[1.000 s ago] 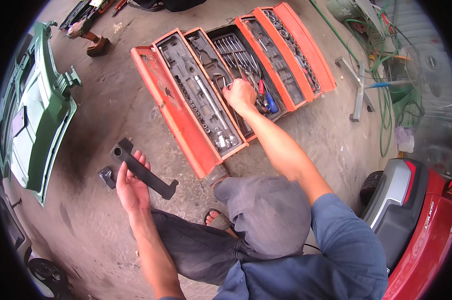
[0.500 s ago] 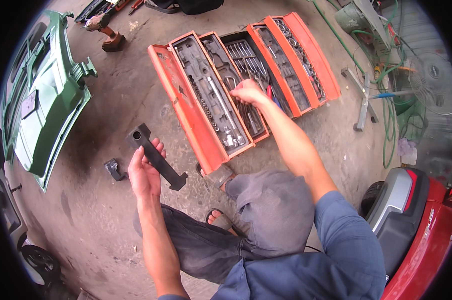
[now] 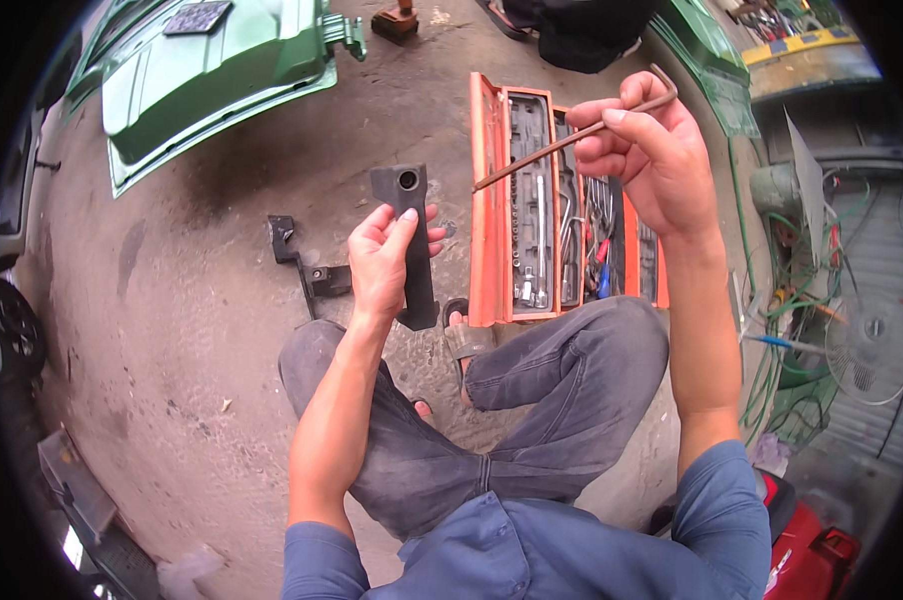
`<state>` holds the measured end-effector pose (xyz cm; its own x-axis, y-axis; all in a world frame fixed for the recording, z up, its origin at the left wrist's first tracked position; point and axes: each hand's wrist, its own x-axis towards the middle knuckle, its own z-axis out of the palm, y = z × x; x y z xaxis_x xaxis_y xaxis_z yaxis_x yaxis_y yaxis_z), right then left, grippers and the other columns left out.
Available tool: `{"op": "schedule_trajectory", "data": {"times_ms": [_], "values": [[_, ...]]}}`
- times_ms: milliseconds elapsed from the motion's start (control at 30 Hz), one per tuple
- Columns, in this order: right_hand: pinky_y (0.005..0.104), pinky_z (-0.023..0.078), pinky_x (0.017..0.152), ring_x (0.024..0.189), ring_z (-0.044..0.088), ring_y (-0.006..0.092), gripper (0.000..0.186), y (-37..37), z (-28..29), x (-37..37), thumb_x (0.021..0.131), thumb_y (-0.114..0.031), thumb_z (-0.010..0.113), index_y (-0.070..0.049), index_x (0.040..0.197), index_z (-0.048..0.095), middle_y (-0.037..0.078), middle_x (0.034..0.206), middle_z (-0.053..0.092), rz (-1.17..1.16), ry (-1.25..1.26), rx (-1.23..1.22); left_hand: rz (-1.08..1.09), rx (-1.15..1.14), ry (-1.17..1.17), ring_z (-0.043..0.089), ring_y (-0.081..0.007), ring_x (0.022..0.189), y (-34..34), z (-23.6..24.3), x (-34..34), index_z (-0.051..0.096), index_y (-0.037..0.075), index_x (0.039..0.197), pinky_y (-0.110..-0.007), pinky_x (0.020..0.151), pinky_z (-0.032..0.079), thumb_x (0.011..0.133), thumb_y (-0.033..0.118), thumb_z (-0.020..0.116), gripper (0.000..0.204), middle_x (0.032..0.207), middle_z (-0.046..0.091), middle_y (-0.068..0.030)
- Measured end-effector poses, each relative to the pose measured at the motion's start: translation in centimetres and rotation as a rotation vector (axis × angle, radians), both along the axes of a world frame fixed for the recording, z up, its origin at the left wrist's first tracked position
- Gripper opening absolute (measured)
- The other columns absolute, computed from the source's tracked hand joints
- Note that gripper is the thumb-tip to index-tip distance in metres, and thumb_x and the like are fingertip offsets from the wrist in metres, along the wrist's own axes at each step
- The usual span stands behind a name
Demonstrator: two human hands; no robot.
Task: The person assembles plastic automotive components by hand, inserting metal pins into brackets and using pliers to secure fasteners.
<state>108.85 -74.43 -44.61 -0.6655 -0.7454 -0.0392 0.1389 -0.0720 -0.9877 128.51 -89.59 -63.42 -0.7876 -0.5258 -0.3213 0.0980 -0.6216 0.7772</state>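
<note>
My left hand [image 3: 380,262] grips a long black bracket [image 3: 415,285] with a round hole [image 3: 408,180] at its upper end. My right hand [image 3: 656,170] is raised at the right, closed on a long brown L-shaped hex key [image 3: 539,153], its bend up and its straight tip pointing down-left toward the bracket's top, apart from it. Behind the hex key lies an open orange toolbox [image 3: 485,260] holding sockets, a silver bar and assorted hand tools [image 3: 604,262]. Another black bracket [image 3: 327,280] lies on the floor left of my left hand.
Green body panels [image 3: 212,80] [image 3: 707,60] lie at upper left and right, with a power drill [image 3: 396,25] and black bag [image 3: 587,30] between. A fan [image 3: 869,352], green hoses and a red item [image 3: 817,540] are at the right; a wheel [image 3: 15,335] at far left.
The view has swung round, shifting the toolbox rightward in frame. My right hand has come out of the toolbox and up with the hex key. My left hand still holds the bracket, now more upright.
</note>
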Motion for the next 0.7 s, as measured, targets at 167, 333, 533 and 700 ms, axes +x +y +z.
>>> {"op": "schedule_trajectory", "data": {"times_ms": [167, 333, 533, 700], "values": [[0.0392, 0.064, 0.067, 0.077, 0.074, 0.03, 0.049, -4.4, -0.7, 5.1, 0.108, -0.041, 0.031, -0.004, 0.08, 0.049, 0.027, 0.094, 0.07, 0.027, -0.034, 0.058, 0.108, 0.008, 0.03, 0.074, -0.0197, 0.082, -1.7, 0.9, 2.1, 0.06, -0.007, 0.118, -0.03, 0.07, 0.063, 0.101, 0.012, 0.059, 0.025, 0.11, 0.072, -0.0188], [0.0372, 0.064, 0.069, 0.078, 0.074, 0.0289, 0.056, -6.8, -2.3, 7.9, 0.109, -0.044, 0.027, -0.003, 0.08, 0.05, 0.026, 0.093, 0.07, 0.02, 0.067, 0.086, 0.128, -0.063, 0.045, 0.074, -0.02, 0.08, -2.4, 1.3, 3.3, 0.06, -0.005, 0.117, -0.03, 0.068, 0.062, 0.102, 0.014, 0.058, 0.024, 0.111, 0.072, -0.0204], [0.0309, 0.062, 0.067, 0.074, 0.073, 0.0206, 0.062, -8.5, -3.8, 10.0, 0.109, -0.049, 0.034, 0.0, 0.076, 0.053, 0.019, 0.087, 0.07, -0.024, 0.128, 0.111, 0.173, -0.122, 0.042, 0.073, -0.0172, 0.08, -2.2, 1.0, 3.8, 0.059, -0.005, 0.118, -0.028, 0.069, 0.061, 0.101, 0.013, 0.06, 0.025, 0.112, 0.072, -0.0197], [0.0293, 0.059, 0.067, 0.072, 0.071, 0.0184, 0.061, -8.4, -4.6, 10.9, 0.108, -0.047, 0.042, 0.004, 0.078, 0.058, 0.016, 0.08, 0.069, -0.037, 0.222, 0.104, 0.177, -0.155, 0.013, 0.07, -0.0124, 0.078, -1.4, 1.0, 3.3, 0.06, -0.005, 0.116, -0.027, 0.069, 0.059, 0.101, 0.01, 0.06, 0.021, 0.11, 0.073, -0.0167]]}}
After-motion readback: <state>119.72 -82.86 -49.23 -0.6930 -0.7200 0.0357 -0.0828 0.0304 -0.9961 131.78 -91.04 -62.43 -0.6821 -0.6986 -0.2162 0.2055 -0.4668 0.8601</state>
